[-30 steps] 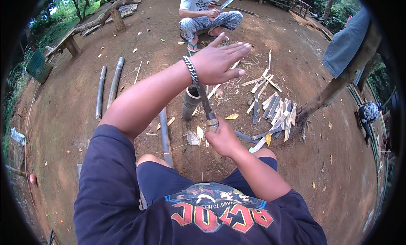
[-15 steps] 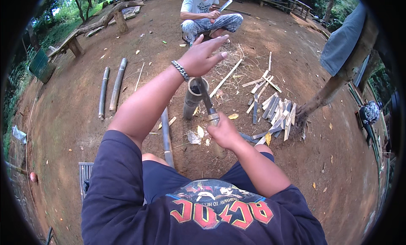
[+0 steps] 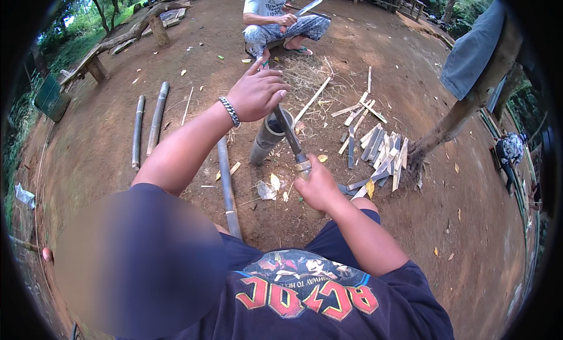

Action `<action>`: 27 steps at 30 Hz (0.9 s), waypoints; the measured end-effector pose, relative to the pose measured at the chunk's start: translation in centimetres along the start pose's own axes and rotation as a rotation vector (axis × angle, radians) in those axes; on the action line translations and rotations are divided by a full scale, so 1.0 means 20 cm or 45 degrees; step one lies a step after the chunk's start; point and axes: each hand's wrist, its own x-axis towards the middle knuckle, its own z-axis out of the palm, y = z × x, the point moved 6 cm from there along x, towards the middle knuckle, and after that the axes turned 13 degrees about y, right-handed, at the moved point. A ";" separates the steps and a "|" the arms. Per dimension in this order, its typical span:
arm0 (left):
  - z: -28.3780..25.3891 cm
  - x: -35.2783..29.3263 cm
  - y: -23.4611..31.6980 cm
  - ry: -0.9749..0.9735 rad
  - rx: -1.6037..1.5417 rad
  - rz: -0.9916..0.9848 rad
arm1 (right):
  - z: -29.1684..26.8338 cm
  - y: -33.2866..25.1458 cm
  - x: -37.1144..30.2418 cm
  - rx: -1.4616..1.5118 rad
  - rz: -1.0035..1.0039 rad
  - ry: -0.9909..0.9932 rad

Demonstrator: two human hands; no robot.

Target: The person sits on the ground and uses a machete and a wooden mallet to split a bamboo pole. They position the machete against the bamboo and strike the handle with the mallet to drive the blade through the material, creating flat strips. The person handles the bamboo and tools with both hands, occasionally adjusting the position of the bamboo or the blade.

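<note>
Mostly, brown dirt ground (image 3: 469, 246) spreads all around. A wooden post (image 3: 451, 123) leans on the right, and another person (image 3: 267, 14) squats up ahead. Near the post is a messy pile of bamboo strips (image 3: 381, 155). A fat bamboo tube (image 3: 263, 146) stands on the dirt, and a machete (image 3: 291, 135) crosses over its open top. The right hand (image 3: 318, 184) is wrapped around the machete's handle. The left hand (image 3: 256, 97), loose and open, is over the far end; I can't tell if it touches. A yellow leaf (image 3: 370, 189) lies by the strips.
</note>
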 end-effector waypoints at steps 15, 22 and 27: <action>-0.10 0.22 0.15 0.028 0.298 0.076 | -0.10 0.07 0.06 -0.015 0.025 -0.133; 0.08 0.18 0.16 0.008 0.270 0.079 | -0.02 0.01 0.11 0.136 0.001 -0.151; -0.03 0.33 0.23 -0.014 0.114 0.113 | -0.03 0.08 0.17 0.112 -0.003 -0.159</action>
